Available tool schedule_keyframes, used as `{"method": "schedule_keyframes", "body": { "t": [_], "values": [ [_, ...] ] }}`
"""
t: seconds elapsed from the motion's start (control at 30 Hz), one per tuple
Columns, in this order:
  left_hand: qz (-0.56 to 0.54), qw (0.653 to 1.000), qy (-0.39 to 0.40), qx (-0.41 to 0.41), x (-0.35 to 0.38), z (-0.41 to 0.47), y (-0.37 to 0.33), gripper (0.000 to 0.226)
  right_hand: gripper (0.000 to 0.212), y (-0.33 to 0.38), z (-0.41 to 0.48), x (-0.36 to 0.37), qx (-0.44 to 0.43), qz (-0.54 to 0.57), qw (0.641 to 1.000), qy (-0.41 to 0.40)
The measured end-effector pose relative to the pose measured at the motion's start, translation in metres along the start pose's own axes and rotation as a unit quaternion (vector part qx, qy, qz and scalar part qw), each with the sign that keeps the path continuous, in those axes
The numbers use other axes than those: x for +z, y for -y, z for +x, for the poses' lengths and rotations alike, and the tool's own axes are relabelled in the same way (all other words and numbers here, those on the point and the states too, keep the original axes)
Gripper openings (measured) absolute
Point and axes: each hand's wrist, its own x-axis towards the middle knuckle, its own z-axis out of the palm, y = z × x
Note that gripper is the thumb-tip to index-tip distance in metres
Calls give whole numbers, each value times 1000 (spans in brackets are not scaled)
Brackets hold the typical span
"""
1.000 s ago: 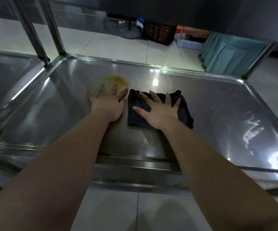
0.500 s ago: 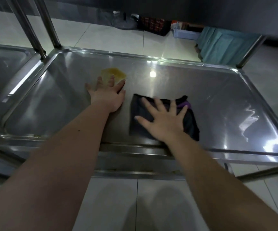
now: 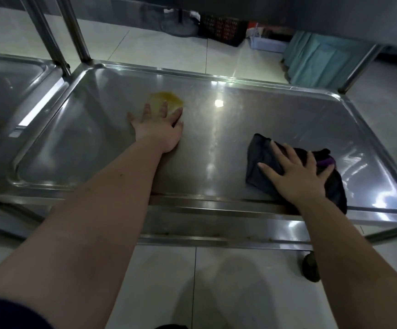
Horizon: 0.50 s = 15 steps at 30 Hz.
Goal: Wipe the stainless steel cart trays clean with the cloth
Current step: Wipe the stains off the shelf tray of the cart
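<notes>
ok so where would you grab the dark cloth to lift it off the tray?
Pinch the bunched folds by the purple trim, at the right end of the cloth, from above. That end looks rumpled, so fingers can close on it; the left part lies flat on the tray. The right hand rests flat on top.

My left hand [image 3: 159, 134] lies flat on the floor of the tray [image 3: 240, 129], left of centre, with its fingertips over the near edge of a stain [image 3: 166, 100]. My right hand [image 3: 297, 176] lies flat on the cloth [image 3: 259, 157], which sits at the near right of the tray and reaches the front rim. The hands are well apart. A second tray [image 3: 7, 91] adjoins on the left. Two uprights [image 3: 74, 32] stand at the far corner between the trays. A crate [image 3: 221, 27] stands on the floor behind.
</notes>
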Motion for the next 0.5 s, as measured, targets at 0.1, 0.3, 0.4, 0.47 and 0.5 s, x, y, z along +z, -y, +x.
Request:
{"method": "schedule_keyframes", "body": {
  "t": [0.1,0.3,0.4,0.47,0.5],
  "values": [
    [-7,1000,-3,-6,0,-5,-1,53,80,44,-11,8,-40,-6,999,-7],
    [-20,999,24,8,-5,-8,8,52,81,149,-36,29,-139,-15,990,-7],
    [-19,998,26,47,-13,-9,24,53,81,147,-33,31,-139,-6,990,-18],
    [-20,998,10,66,-17,-12,53,53,81,142,-32,31,-138,-6,990,-21],
    [-25,998,10,62,-18,-16,74,53,81,142,-32,31,-138,-8,990,-18]
  ]
}}
